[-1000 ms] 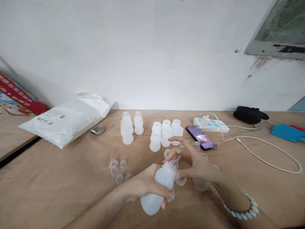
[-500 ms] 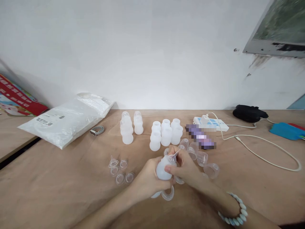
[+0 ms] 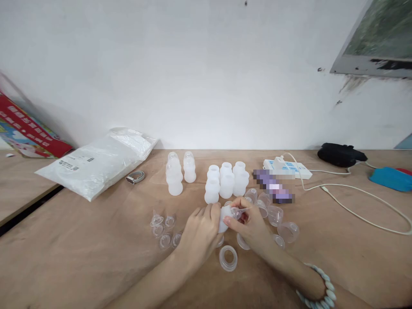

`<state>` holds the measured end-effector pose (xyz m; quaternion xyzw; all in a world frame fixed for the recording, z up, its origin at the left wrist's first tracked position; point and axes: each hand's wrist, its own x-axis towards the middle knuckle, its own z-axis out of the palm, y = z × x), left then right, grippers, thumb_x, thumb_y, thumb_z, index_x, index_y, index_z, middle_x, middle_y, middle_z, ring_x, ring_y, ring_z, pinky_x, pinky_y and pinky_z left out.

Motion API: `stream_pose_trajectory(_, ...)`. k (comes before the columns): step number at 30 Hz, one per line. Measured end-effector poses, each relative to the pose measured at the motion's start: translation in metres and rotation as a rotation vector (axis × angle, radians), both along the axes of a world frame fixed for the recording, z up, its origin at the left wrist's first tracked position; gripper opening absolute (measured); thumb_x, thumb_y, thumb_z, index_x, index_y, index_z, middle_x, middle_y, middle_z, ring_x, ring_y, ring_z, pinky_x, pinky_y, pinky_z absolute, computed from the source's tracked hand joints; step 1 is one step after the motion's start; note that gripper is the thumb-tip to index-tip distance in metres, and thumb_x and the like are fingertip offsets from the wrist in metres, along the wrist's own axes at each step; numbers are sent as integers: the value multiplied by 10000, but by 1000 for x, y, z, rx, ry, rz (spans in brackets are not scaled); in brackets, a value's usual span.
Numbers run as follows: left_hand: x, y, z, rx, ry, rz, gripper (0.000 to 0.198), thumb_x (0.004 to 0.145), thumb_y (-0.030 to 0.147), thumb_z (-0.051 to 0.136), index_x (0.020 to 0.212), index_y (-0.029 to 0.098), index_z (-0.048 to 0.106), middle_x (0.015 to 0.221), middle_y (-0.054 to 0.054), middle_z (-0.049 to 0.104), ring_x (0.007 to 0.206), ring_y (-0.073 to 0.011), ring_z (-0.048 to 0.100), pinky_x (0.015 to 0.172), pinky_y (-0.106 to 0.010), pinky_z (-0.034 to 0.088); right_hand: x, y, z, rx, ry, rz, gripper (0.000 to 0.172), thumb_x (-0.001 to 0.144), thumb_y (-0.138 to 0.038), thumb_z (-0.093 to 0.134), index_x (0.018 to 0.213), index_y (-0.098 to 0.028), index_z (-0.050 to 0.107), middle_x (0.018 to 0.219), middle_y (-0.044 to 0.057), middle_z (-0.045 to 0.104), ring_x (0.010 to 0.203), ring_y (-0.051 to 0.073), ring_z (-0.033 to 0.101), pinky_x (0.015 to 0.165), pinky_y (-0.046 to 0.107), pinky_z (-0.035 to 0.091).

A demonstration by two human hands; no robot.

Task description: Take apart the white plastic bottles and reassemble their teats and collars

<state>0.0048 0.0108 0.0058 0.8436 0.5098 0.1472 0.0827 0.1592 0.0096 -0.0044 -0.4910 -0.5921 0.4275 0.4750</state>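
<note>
Ring (image 3: 228, 258) lies before hands (image 3: 225, 225).

Bright, even light, soft shadows, slight blur and bowed edges.

Five uncapped white bottles (image 3: 225, 182), two capped bottles (image 3: 175, 174), five loose nipples (image 3: 164, 229) (clear ones), one ring (image 3: 228, 258)

Arms: both bare to the elbow, no sleeves in view
Left hand (image 3: 200, 231): no ring, no band
Right hand (image 3: 250, 223): plain
Right wrist: bracelet (image 3: 317, 288) of pale, oblong beads, whitish to light blue-green
</note>
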Motion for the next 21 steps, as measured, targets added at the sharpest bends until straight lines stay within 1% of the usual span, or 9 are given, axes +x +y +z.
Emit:
stream_pose_trajectory(2,-4,3,1,-2,1,21,149,821,135,526,954,199,508,917,-106,701,843,-307,673,722,-373,483,15,7,8,7,-83,150,357,701,-367,733,984,-208,584,689,-43,518,592,134,459,559,269,389)
stream_pose_trajectory(4,-7,5,4,-10,8,47,149,832,153,529,974,196,509,943,-107,709,856,-314,684,708,-366,485,35,16,18,76,-204,205,433,756,-384,707,1136,-221,579,682,-43,536,600,149,494,578,280,403)
stream_pose_trajectory(7,-10,6,9,-16,20,82,185,838,160,531,1017,199,510,998,-99,718,894,-311,696,704,-351,487,63,29,23,216,-613,-17,230,860,-353,614,1033,-206,648,681,-3,600,628,183,542,598,308,398)
stream_pose_trajectory(9,-10,6,10,-25,24,84,199,836,157,531,1030,198,510,1008,-99,721,907,-313,699,705,-348,484,72,36,17,267,-950,-124,143,866,-283,612,947,-183,674,751,46,659,726,234,591,645,341,415)
stream_pose_trajectory(11,-10,5,11,-44,27,71,202,827,150,536,1023,193,513,1000,-101,725,902,-320,702,699,-350,478,74,41,6,294,-1191,-101,95,830,-239,664,877,-159,680,842,101,694,858,298,613,719,382,440)
stream_pose_trajectory(13,-10,4,11,-59,29,60,195,819,149,544,1007,192,513,992,-100,728,893,-322,704,687,-347,471,71,44,-4,308,-1286,-45,109,785,-227,724,835,-141,679,906,146,698,946,338,606,789,415,450)
stream_pose_trajectory(15,-10,3,11,-65,31,66,179,818,149,545,987,196,511,983,-96,730,880,-315,706,674,-337,462,68,45,-6,317,-1293,-23,137,772,-233,743,848,-139,677,939,153,693,979,343,600,829,427,451)
stream_pose_trajectory(17,-11,3,11,-65,36,76,160,817,146,541,964,199,509,969,-93,732,868,-310,706,660,-329,451,68,43,2,312,-1152,-60,161,804,-258,715,917,-151,673,925,122,690,927,305,613,798,405,469)
stream_pose_trajectory(21,-11,5,13,-86,12,73,149,803,143,542,936,202,511,945,-72,737,839,-300,711,615,-313,425,77,32,29,315,-461,-87,289,867,-342,641,1109,-186,633,939,76,697,838,236,645,707,352,513)
